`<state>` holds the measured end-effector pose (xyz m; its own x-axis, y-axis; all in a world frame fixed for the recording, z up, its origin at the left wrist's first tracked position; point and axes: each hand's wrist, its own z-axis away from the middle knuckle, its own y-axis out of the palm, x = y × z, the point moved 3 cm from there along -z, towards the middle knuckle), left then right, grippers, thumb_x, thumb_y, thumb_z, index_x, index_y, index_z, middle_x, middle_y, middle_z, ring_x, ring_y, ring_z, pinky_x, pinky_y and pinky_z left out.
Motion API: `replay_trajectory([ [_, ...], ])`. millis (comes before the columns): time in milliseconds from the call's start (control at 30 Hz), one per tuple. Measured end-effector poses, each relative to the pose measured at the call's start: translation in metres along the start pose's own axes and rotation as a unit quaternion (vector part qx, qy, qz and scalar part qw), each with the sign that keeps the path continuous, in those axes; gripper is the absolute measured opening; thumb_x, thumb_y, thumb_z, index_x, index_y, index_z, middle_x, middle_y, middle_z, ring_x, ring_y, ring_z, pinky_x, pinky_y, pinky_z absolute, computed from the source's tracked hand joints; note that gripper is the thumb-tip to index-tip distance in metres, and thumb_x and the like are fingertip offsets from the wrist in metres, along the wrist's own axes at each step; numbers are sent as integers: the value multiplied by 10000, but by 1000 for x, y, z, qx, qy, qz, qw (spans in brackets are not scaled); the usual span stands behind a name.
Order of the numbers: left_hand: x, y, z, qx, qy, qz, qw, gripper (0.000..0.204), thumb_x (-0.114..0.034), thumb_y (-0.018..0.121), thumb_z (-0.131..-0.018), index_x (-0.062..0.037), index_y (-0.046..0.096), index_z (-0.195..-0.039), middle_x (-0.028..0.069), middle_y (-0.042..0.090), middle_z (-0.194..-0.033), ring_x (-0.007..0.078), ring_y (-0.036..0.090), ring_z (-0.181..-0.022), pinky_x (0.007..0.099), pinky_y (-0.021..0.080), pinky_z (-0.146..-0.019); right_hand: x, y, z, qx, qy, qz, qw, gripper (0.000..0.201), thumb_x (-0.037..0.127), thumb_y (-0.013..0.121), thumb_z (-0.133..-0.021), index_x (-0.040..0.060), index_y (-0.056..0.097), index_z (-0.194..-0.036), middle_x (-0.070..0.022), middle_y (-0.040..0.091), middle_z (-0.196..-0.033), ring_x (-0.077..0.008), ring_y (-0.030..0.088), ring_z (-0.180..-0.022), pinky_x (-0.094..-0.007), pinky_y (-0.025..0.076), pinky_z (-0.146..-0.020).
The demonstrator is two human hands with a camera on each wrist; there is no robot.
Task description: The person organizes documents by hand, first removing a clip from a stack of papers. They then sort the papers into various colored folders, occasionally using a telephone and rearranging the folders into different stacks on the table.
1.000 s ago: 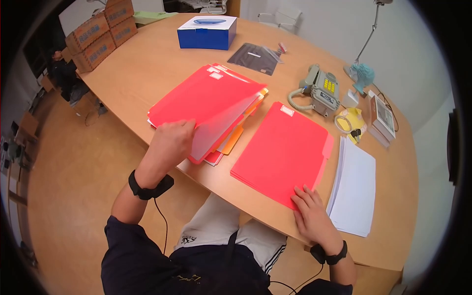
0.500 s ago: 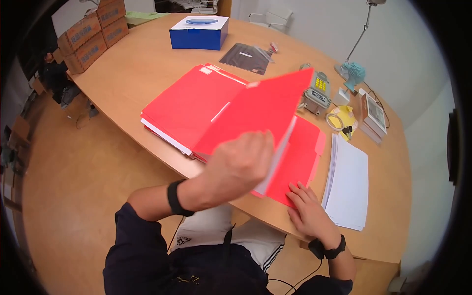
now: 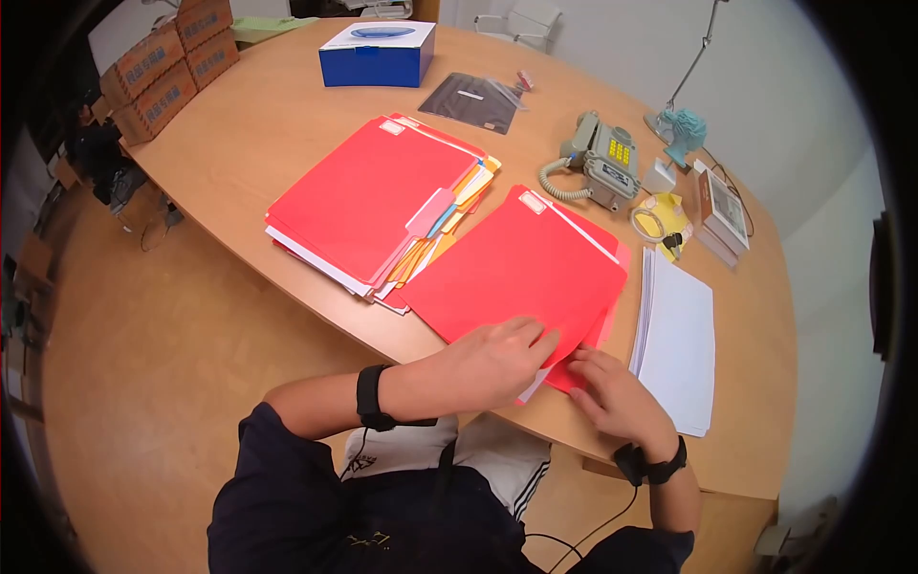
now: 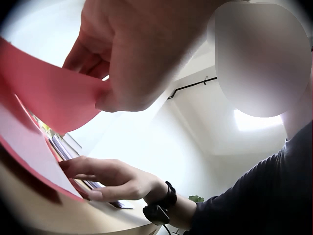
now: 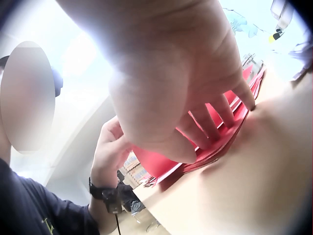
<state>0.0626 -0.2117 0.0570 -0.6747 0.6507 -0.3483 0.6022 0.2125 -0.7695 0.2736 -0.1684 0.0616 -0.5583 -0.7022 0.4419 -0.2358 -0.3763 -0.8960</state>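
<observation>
Evidently the red folder is partway through being laid down, at the centre of the head view: its far part lies over a lower pile of red folders, while its near corner is lifted and bent, with white paper peeping out beneath. It sits skewed on that pile, its left corner reaching out towards the bigger stack of folders.

The left hand has that near corner; in the left wrist view its grip is drawn in, thumb against fingers, with the folder's edge pinched between. The right hand is open, fingers apart and fairly straight, resting at the near right corner of the lower pile and seeming to steady it.

What the move calls for, I'd judge, is easing the corner down, slipping the right fingertips clear, turning the folder to match the pile's edges, and only then letting go. Loose paper inside could slide out if the corner dropped suddenly.

Further out, white sheets lie to the right of the pile, a telephone stands beyond it, and a blue and white box sits at the upper left of the desk.
</observation>
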Motion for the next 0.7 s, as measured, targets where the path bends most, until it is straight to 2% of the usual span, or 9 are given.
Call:
replay_trajectory([
  [133,15,9,4,78,-4,19,997,290,-6,623,-784,70,610,-1064,183,642,-954,333,662,-884,414,563,-682,6,-19,-12,-5,3,-2,1000,286,143,611,-879,-44,627,-1095,-230,653,-1108,-397,606,-1063,-431,486,-946],
  [200,21,-1,-2,13,-40,77,996,198,-23,626,-831,60,634,-1010,182,641,-857,338,665,-785,408,545,-650,6,-28,-17,23,42,17,999,270,156,593,-885,-33,635,-1073,-223,669,-983,-397,631,-932,-449,506,-855],
  [233,21,-6,-6,15,-39,80,996,198,-23,626,-831,60,634,-1010,182,641,-857,338,665,-785,408,545,-650,8,-33,-20,6,34,20,999,266,169,578,-891,-21,642,-1066,-213,669,-933,-392,635,-883,-454,510,-809],
  [300,25,-29,-10,-98,-72,152,981,124,-54,622,-897,45,645,-967,169,608,-732,305,638,-645,375,515,-597,7,-40,-28,-1,36,16,999,264,167,578,-889,-20,640,-1064,-214,670,-943,-394,637,-891,-450,512,-813],
  [333,26,-37,-12,-98,-71,151,981,124,-54,622,-897,45,645,-967,169,608,-732,305,638,-645,375,515,-597,7,-43,-32,-8,33,13,999,262,165,579,-887,-20,639,-1063,-214,671,-954,-396,639,-898,-447,514,-816],
  [400,32,-56,-11,-166,-140,162,963,126,-82,616,-938,28,666,-976,121,599,-677,188,611,-601,318,478,-557,2,-44,-44,6,38,5,999,267,165,582,-883,-21,638,-1067,-213,674,-963,-398,640,-908,-445,516,-825],
  [533,44,-87,-1,-197,-220,203,934,161,-89,601,-948,39,672,-1014,126,611,-682,172,564,-555,311,435,-518,-21,-31,-60,50,13,32,998,292,164,594,-870,-19,639,-1092,-209,678,-1006,-401,644,-938,-440,520,-857],
  [600,56,-103,8,-266,-242,190,913,174,-112,592,-975,36,676,-1009,59,603,-667,89,503,-567,283,399,-502,-24,-30,-62,49,33,39,997,300,165,614,-859,-23,642,-1091,-206,683,-1006,-394,649,-939,-432,521,-858],
  [700,86,-119,23,-328,-237,188,895,197,-107,581,-984,45,664,-1077,54,678,-785,94,601,-675,271,471,-570,-20,-30,-65,54,54,55,996,306,162,617,-854,-24,646,-1095,-203,681,-1028,-389,647,-956,-427,519,-870],
])
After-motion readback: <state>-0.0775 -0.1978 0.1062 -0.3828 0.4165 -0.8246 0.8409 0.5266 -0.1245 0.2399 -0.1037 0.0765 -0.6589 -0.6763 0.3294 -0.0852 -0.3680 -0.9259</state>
